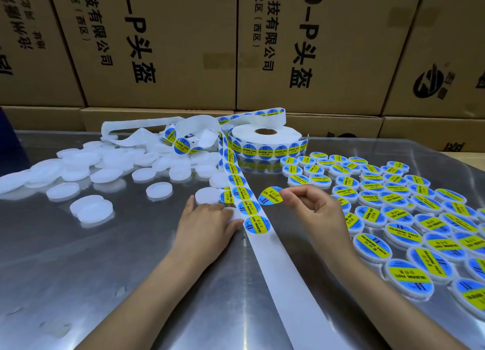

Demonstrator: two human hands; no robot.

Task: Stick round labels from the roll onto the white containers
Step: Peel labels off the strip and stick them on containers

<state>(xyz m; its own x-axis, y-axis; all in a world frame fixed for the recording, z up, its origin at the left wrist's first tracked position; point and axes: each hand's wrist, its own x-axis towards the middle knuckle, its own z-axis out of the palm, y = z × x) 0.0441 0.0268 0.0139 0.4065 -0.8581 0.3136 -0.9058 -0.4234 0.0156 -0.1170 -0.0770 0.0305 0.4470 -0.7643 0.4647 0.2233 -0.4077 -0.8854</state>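
My right hand (312, 205) pinches a peeled round blue-and-yellow label (270, 195) just above the table. My left hand (207, 223) lies flat, its fingers pressing on the backing strip (265, 247) beside a label still on it. A bare white container (207, 194) sits right beyond my left fingertips. The label roll (265, 139) stands at the table's middle back, and its strip runs toward me between my hands. Plain white containers (91, 210) are scattered on the left. Several labelled containers (372, 243) cover the right side.
The work surface is a shiny metal table (105, 271). Empty white backing paper (147, 129) lies tangled behind the plain containers. Stacked cardboard boxes (170, 48) form a wall along the back edge.
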